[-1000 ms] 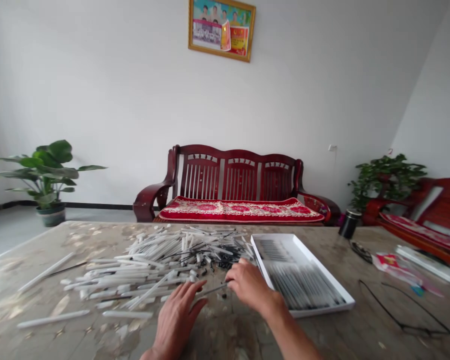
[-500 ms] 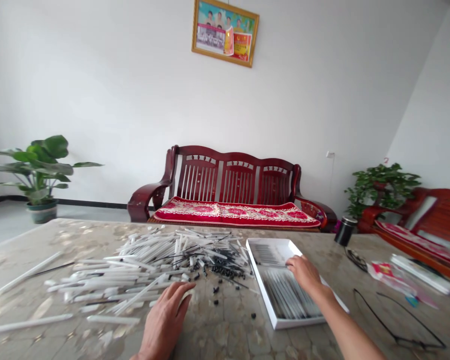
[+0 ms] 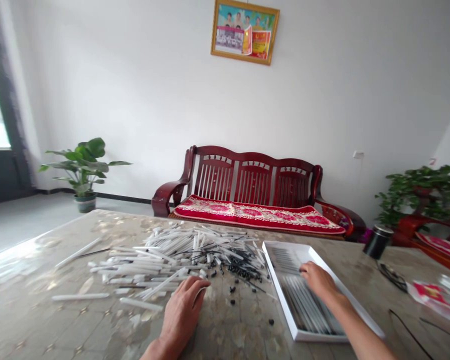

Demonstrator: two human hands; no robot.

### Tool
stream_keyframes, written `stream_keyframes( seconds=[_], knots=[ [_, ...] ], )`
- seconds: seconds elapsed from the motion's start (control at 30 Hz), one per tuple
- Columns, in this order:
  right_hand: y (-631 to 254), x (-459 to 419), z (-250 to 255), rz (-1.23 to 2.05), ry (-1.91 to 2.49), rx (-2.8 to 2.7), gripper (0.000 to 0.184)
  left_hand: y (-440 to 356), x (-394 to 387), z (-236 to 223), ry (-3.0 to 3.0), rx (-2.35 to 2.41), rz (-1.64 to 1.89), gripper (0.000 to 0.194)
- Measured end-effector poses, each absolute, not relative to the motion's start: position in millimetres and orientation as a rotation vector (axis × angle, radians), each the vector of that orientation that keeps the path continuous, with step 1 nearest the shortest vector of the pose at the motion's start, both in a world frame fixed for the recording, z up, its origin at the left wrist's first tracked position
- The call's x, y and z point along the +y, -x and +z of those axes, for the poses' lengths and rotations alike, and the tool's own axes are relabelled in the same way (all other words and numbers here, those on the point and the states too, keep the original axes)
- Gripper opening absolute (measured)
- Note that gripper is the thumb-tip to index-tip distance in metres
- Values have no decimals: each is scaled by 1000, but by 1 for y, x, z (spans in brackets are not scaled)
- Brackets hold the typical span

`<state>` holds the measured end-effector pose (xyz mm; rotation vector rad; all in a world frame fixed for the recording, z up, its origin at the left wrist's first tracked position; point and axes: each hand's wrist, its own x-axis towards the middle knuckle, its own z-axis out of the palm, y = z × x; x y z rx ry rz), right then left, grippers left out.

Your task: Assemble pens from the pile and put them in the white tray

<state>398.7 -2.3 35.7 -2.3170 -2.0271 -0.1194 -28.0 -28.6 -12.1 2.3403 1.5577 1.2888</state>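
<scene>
A large heap of white pen barrels (image 3: 150, 267) lies loose on the table, with small black pieces (image 3: 243, 270) and thin dark rods at its right side. My left hand (image 3: 185, 305) rests on the table at the heap's near edge, thumb apart from the fingers, with no held thing visible. My right hand (image 3: 318, 280) is over a white box (image 3: 294, 330), fingers curled down at the top end of a row of slim clear pens (image 3: 311, 305). Whatever its fingertips pinch is hidden. More slim pens (image 3: 281, 260) lie in the box's far part.
A black cylindrical container (image 3: 378, 241), a dark cable (image 3: 392, 276), a red-and-clear plastic packet (image 3: 437, 300) and black-framed glasses (image 3: 408, 332) lie right of the box. Loose barrels (image 3: 80, 296) lie at left. Beyond the table (image 3: 108, 340) stands a wooden bench (image 3: 255, 175).
The view has turned to the left, so everything appears shifted right. My right hand stays over the box, and my left hand stays beside the heap.
</scene>
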Motion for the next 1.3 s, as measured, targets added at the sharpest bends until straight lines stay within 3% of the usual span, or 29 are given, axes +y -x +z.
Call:
stream_keyframes(
  seconds=[0.13,0.27,0.47,0.63,0.97,1.1,1.3],
  knots=[
    [-394,3,35,-199,2246,-1970,31,23,-33,-10,-2339,1557,1149,21],
    [-343,6,43,-239,1908,-1934,29,21,-34,-6,-2329,1601,1075,23],
    [-206,-7,45,96,1619,-2169,26,47,-26,11,-2244,1950,1089,25],
    [-159,-4,32,140,1739,-2232,23,78,-18,18,-2101,2322,848,26],
    [-218,-5,36,-206,2175,-2175,13,87,-13,16,-2118,2290,546,24],
    [-223,-12,32,-226,2221,-2202,14,87,-11,13,-2116,2263,701,23],
    [-216,-14,32,-205,2250,-2244,24,66,-11,8,-1665,1731,1488,23]
  ],
)
